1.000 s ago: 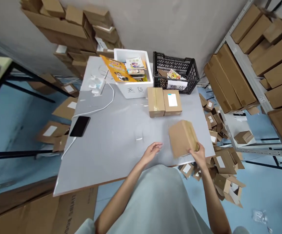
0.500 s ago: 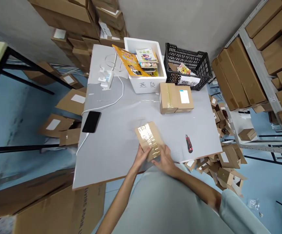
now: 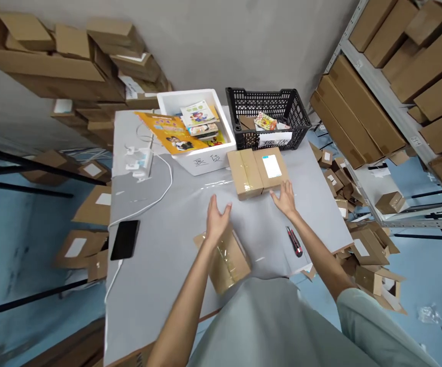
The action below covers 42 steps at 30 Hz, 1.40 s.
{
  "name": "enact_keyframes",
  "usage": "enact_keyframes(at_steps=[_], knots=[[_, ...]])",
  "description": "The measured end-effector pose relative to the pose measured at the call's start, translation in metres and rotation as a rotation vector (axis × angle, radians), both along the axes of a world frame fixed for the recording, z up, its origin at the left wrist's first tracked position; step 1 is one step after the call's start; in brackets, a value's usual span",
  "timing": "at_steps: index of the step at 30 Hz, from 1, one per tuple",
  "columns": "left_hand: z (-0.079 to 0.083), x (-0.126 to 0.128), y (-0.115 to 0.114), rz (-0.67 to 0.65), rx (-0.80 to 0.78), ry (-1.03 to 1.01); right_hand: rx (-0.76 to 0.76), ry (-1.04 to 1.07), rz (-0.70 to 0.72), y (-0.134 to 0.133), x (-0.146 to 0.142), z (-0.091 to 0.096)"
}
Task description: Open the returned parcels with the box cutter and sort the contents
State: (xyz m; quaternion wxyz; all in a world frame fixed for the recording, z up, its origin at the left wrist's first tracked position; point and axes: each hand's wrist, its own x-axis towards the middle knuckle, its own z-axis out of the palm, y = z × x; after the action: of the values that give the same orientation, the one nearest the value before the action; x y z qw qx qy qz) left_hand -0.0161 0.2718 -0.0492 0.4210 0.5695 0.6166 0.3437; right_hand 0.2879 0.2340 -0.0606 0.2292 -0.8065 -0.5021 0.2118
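A taped cardboard box lies near the front edge of the grey table, partly covered by my left forearm. My left hand is raised just beyond it, fingers spread, holding nothing. My right hand reaches to the near right corner of a second taped carton with a white label; its fingers are apart, and whether they touch the carton I cannot tell. A red and black utility knife lies on the table beside my right forearm.
Behind the carton stand a white foam bin of books and a black plastic crate. A phone, cable and power strip lie at the left. Shelving with cartons rises at the right.
Both hands have let go of the taped box, which now lies on the table. My right hand has moved forward and right to the labelled carton; my left has moved forward. The view has shifted.
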Motion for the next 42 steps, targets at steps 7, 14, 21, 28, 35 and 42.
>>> enact_keyframes(at_steps=[7,14,21,28,35,42], knots=[[-0.015,0.088,0.070,0.037,-0.216,-0.053,-0.121,-0.001,-0.024,0.072,0.021,-0.031],[-0.028,0.096,0.075,0.056,-0.342,-0.190,-0.127,-0.015,0.028,0.076,0.043,-0.047],[-0.032,0.107,0.068,-0.012,-0.319,-0.283,-0.120,0.016,0.051,0.083,0.061,-0.046],[-0.038,0.098,0.074,-0.045,-0.329,-0.240,-0.235,-0.036,0.043,0.095,0.045,-0.034],[-0.045,0.092,0.075,-0.050,-0.330,-0.233,-0.213,-0.095,0.130,0.096,0.090,-0.036],[-0.050,0.102,0.078,-0.055,-0.324,-0.278,-0.128,0.026,0.189,0.097,0.186,-0.046]])
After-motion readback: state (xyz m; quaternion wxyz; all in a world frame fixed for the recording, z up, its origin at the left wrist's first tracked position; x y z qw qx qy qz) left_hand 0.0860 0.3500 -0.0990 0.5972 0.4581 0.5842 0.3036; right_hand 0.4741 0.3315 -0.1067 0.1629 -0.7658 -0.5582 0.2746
